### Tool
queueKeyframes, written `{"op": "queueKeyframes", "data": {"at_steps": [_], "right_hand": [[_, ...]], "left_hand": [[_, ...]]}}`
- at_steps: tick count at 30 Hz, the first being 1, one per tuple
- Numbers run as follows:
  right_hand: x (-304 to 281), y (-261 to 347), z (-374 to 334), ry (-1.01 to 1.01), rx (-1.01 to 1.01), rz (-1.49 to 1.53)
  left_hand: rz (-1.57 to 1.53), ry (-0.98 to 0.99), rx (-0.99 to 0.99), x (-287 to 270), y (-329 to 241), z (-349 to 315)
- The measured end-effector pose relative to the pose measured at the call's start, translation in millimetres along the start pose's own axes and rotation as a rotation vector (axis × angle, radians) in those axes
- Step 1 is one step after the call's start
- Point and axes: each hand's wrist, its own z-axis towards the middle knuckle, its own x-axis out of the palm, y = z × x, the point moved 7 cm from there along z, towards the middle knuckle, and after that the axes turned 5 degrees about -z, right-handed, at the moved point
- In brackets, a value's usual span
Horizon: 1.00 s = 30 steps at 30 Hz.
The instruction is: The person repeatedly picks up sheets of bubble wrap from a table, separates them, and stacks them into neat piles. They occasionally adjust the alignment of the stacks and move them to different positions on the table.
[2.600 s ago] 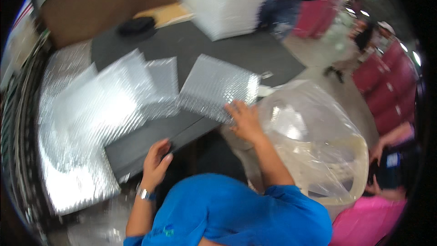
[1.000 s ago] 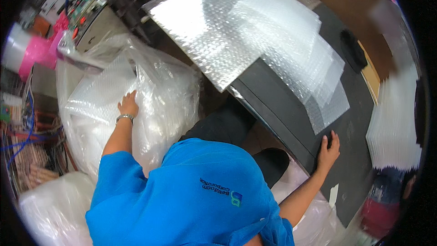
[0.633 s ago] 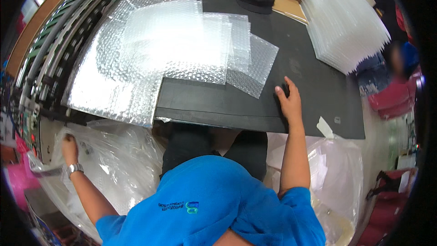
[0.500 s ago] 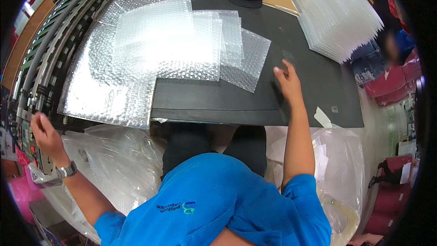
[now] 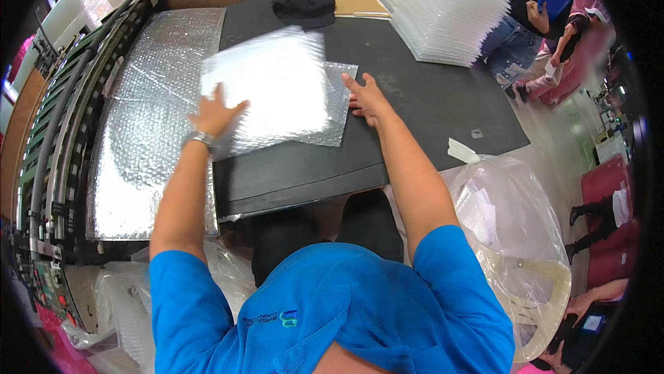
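Note:
A loose pile of clear bubble-wrap sheets (image 5: 280,87) lies on the dark table, its upper layers blurred and bright with glare. My left hand (image 5: 216,115) is at the pile's left edge, fingers spread, with a metal-banded watch (image 5: 200,139) on the wrist. Beside the right edge is my right hand (image 5: 368,99), thumb and fingers apart, by the corner of the lowest sheet (image 5: 337,115). Neither hand is closed round anything; whether the fingertips touch the sheets is hard to tell. A long silvery bubble-wrap sheet (image 5: 145,166) stretches along the table's left side.
A tall stack of bubble-wrap pieces (image 5: 443,7) stands at the back right, near a black cap (image 5: 304,9) and flat cardboard (image 5: 353,2). A roller machine (image 5: 62,146) borders the left. Plastic bags (image 5: 512,201) hang at the front. Other people (image 5: 519,21) stand at the far right.
My left hand has swung from the machine to the pile's left edge. My right hand has come in to its right edge. The spread-out sheets are now closer together, and the view has shifted.

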Motion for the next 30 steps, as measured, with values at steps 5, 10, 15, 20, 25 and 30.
{"op": "queueKeyframes", "data": {"at_steps": [5,10,15,20,25,30], "right_hand": [[-22,-1,-33,0.046,-0.083,0.344],[-65,-24,-82,0.053,-0.289,0.363],[-69,-34,-109,-0.012,-0.265,0.366],[-85,19,-127,-0.093,-0.671,0.228],[-96,65,-148,-0.027,-0.818,0.294],[-96,30,-124,0.097,-0.491,0.217]], "left_hand": [[-0.341,-0.047,0.313,16,-92,-44],[-0.927,-0.107,0.113,17,-56,-32],[-1.279,0.197,0.127,37,-103,-67],[-1.533,-0.007,0.448,-16,-118,-80],[-1.548,-0.274,0.781,-103,-129,-125],[-1.429,0.033,0.641,-59,-99,-106]]}}
